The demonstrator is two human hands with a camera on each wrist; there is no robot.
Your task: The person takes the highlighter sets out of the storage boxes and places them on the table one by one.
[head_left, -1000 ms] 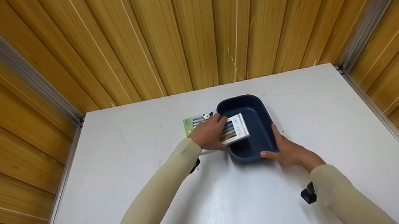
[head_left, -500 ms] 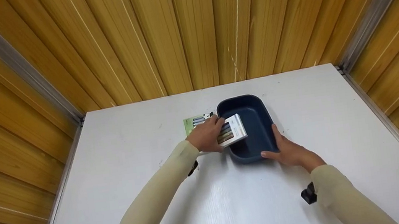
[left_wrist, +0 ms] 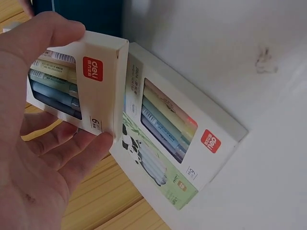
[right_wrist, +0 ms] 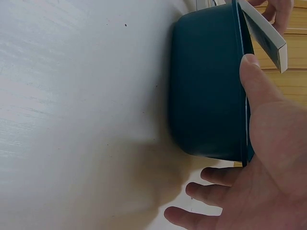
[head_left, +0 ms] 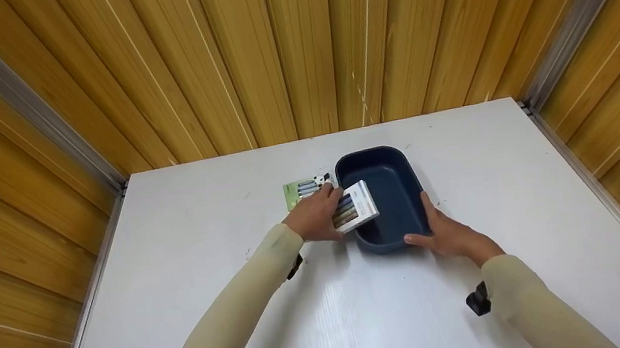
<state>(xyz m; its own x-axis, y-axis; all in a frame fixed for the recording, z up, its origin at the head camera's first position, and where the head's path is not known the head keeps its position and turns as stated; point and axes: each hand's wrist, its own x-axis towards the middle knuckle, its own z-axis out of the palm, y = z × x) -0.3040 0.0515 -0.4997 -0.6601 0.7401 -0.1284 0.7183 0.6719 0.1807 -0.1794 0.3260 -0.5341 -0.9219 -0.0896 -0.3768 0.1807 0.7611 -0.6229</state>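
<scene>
My left hand (head_left: 312, 215) holds a white, windowed deli pen box (head_left: 363, 206), tilted over the left rim of the dark blue rectangular basin (head_left: 382, 247). Coloured pens show through its window in the left wrist view, where the thumb lies on one edge and the fingers on the opposite one. Beneath it, a second white pen box (left_wrist: 213, 143) rests partly over a green panda-printed pen pack (left_wrist: 168, 184). At the basin's near right corner is my right hand (head_left: 453, 236), its thumb against the rim; in the right wrist view several straight fingers (right_wrist: 192, 220) stand off the wall.
The white table (head_left: 204, 236) carries the basin and packs. Wood-patterned panels (head_left: 302, 49) rise behind it and along both sides. Black wrist-worn devices show under both sleeves, one device (head_left: 478, 299) at the right wrist.
My left hand has drawn the pen box slightly left and toward me, so less of it overhangs the basin. The right hand and basin stay in place.
</scene>
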